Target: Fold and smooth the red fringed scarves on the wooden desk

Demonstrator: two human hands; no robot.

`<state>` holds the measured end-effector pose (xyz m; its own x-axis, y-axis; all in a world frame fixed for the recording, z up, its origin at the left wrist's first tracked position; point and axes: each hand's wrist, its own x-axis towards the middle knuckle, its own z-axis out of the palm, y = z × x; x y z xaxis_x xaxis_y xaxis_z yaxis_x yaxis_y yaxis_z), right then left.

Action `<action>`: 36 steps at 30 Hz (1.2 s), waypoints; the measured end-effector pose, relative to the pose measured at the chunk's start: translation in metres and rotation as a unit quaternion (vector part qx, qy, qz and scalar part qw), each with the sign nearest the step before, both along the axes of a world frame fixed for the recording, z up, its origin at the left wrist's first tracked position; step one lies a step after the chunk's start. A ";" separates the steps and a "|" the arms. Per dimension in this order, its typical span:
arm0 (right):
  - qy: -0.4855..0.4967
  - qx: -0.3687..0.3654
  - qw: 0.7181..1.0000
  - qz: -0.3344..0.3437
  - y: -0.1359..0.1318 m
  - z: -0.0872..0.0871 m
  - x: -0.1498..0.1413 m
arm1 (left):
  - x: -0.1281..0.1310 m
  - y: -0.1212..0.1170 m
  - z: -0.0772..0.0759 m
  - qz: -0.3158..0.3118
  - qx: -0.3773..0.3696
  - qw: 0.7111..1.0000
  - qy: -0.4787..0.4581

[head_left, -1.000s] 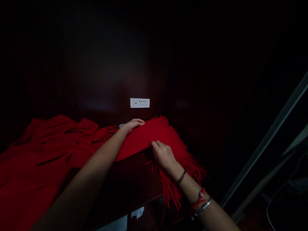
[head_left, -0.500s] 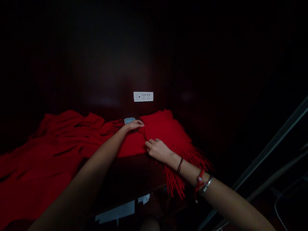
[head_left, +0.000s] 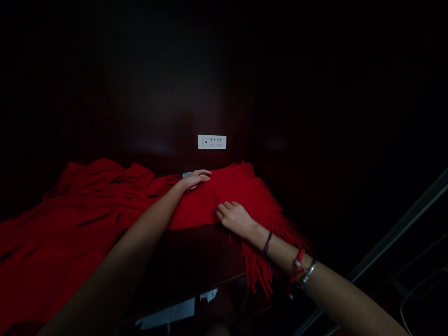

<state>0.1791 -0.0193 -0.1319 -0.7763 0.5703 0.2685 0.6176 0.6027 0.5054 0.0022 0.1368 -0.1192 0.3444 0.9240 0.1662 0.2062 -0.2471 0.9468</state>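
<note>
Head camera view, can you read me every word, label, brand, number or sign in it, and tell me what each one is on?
No text can be read.
Phone-like device: partly hidden by the left hand, screen too small to read.
Wall socket plate: holes show, no legible lettering.
Pale papers below: too dim and blurred to tell.
Red fringed cloth: no lettering seen.

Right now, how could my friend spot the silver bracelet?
Find the big red cloth, then the right hand at its front edge. Follow that arm back past the thin dark band and the red bracelet. The silver bracelet is farthest from the hand, and the only shiny metal one.
</note>
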 end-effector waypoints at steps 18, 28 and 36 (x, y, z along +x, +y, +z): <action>0.665 -0.230 0.705 -0.092 0.006 0.012 0.096 | 0.130 0.009 0.061 0.016 0.047 0.998 0.035; 0.727 -0.178 0.632 -0.200 0.021 -0.019 0.130 | 0.202 0.026 0.039 0.021 0.071 0.988 0.137; 0.585 -0.032 0.758 -0.285 0.022 -0.036 0.137 | 0.211 0.038 0.014 0.031 0.122 0.959 0.255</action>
